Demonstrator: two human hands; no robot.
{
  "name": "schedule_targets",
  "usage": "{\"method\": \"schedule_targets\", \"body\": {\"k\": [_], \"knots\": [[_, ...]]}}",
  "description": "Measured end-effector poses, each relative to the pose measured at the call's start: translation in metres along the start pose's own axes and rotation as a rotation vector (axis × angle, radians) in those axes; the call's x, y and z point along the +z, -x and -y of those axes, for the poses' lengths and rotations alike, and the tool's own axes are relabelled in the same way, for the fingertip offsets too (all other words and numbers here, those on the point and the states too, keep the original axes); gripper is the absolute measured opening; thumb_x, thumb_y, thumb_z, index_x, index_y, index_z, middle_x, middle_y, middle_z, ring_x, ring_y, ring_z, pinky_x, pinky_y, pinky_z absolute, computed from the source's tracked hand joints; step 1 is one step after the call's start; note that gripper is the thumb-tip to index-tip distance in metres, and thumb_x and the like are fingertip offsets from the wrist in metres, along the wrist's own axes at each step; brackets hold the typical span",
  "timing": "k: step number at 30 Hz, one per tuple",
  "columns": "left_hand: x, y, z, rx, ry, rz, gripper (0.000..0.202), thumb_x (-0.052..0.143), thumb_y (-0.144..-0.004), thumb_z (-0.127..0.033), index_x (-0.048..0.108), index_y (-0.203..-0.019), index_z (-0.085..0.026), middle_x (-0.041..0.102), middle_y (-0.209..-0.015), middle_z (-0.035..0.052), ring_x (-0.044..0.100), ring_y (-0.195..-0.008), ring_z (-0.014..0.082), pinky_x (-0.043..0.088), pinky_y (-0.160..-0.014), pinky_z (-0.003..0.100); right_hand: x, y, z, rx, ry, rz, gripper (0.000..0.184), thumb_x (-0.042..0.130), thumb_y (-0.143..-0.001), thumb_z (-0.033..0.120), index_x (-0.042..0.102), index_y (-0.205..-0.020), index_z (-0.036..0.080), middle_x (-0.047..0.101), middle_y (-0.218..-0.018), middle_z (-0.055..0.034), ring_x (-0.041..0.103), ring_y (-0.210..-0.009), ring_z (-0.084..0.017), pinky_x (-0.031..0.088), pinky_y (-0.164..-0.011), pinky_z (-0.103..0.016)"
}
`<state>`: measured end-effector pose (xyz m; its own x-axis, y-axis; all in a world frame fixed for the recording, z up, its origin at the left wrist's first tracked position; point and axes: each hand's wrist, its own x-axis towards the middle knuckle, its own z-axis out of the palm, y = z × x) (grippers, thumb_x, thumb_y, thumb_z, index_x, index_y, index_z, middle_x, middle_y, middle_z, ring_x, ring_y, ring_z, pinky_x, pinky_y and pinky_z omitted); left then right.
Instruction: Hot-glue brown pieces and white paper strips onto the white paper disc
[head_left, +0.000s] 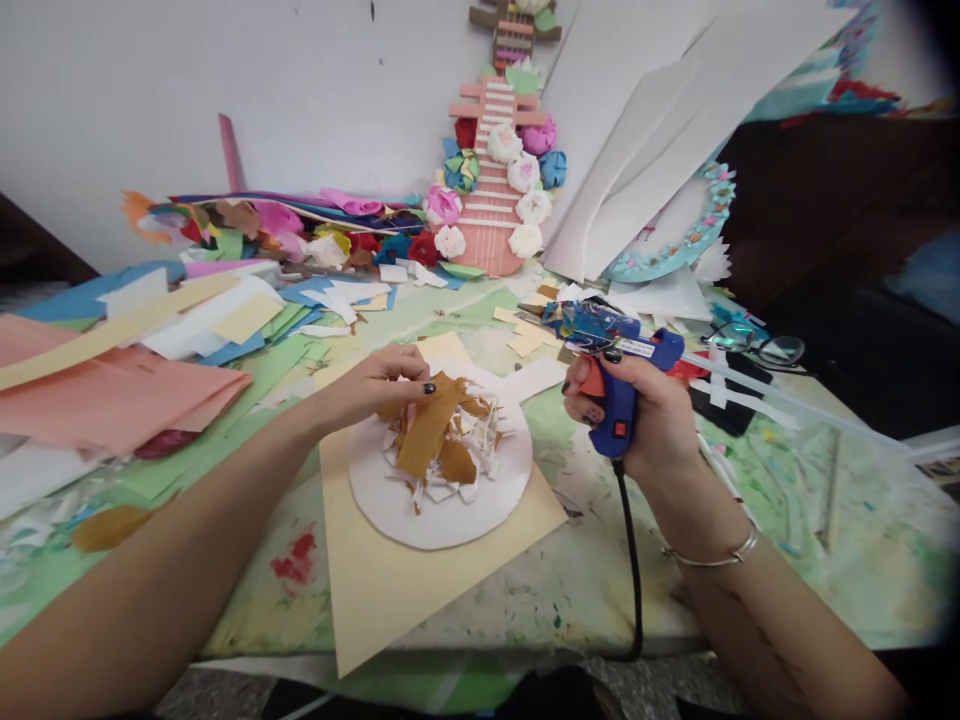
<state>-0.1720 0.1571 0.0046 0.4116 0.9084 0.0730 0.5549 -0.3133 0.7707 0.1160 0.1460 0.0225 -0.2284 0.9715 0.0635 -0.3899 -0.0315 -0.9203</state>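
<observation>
My right hand (660,420) is wrapped round a blue hot glue gun (619,400), its nozzle pointing left above the table and a finger at the orange trigger. A long clear glue stick (795,400) sticks out of its back. My left hand (382,385) pinches a strip of brown crepe paper (431,425) at its upper end. That strip lies over a heap of white paper scraps (480,440) and brown pieces on a round white card disc (442,530). Beneath the disc is a cream paper sheet (390,610).
Coloured paper sheets (112,380) cover the table's left side. A pink guitar-shaped piece with paper flowers (495,220) leans on the back wall. Eyeglasses (757,345) and a dark phone-like object (731,405) lie at right. The gun's black cord (634,560) drops over the front edge.
</observation>
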Motion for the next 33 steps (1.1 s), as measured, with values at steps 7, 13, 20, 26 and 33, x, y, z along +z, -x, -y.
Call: {"method": "schedule_targets", "body": {"k": [7,13,20,26,33], "knots": [[0.008,-0.001,-0.001,-0.106,-0.088,-0.098,0.030,0.063,-0.071,-0.036,0.049,-0.052,-0.017,0.050,-0.072,0.0022,0.052,-0.071,0.0158,0.041,-0.058,0.025,-0.001,0.001,0.003,0.008,-0.005,-0.001,0.017,0.063,-0.068,0.033,0.062,-0.065,0.016,0.054,-0.060,-0.0002,0.038,-0.043,-0.007,0.027,-0.045,-0.027],[0.005,-0.001,0.005,-0.109,0.048,-0.173,0.024,0.066,-0.073,-0.037,0.053,-0.066,-0.018,0.055,-0.063,-0.0026,0.046,-0.058,0.0104,0.034,-0.056,0.024,-0.014,-0.002,0.024,-0.147,0.052,-0.054,0.019,0.064,-0.069,0.037,0.060,-0.063,0.019,0.057,-0.066,-0.0010,0.034,-0.044,-0.007,0.028,-0.045,-0.027],[0.006,-0.011,-0.021,0.060,-0.045,-0.301,0.018,0.067,-0.079,-0.036,0.069,-0.089,-0.021,0.069,-0.092,0.0026,0.060,-0.086,0.0168,0.041,-0.069,0.026,-0.047,-0.006,0.051,-0.319,0.012,-0.171,0.019,0.060,-0.075,0.037,0.060,-0.065,0.021,0.058,-0.066,-0.0008,0.034,-0.045,-0.008,0.029,-0.045,-0.027],[0.054,-0.069,-0.082,0.338,-0.462,0.136,0.026,0.056,-0.084,-0.032,0.067,-0.103,-0.019,0.067,-0.098,0.0067,0.062,-0.086,0.0197,0.044,-0.075,0.030,-0.055,-0.013,0.045,-0.317,-0.060,-0.202,0.023,0.058,-0.077,0.037,0.058,-0.064,0.019,0.056,-0.064,0.0005,0.036,-0.044,-0.006,0.031,-0.043,-0.023],[0.112,-0.139,-0.096,0.359,-0.644,0.263,0.035,0.067,-0.075,-0.032,0.061,-0.104,-0.012,0.063,-0.102,0.0131,0.058,-0.097,0.0277,0.044,-0.081,0.035,-0.057,-0.015,0.041,-0.289,-0.137,-0.183,0.023,0.056,-0.080,0.034,0.057,-0.065,0.018,0.059,-0.063,0.0002,0.037,-0.044,-0.006,0.033,-0.042,-0.021]]}}
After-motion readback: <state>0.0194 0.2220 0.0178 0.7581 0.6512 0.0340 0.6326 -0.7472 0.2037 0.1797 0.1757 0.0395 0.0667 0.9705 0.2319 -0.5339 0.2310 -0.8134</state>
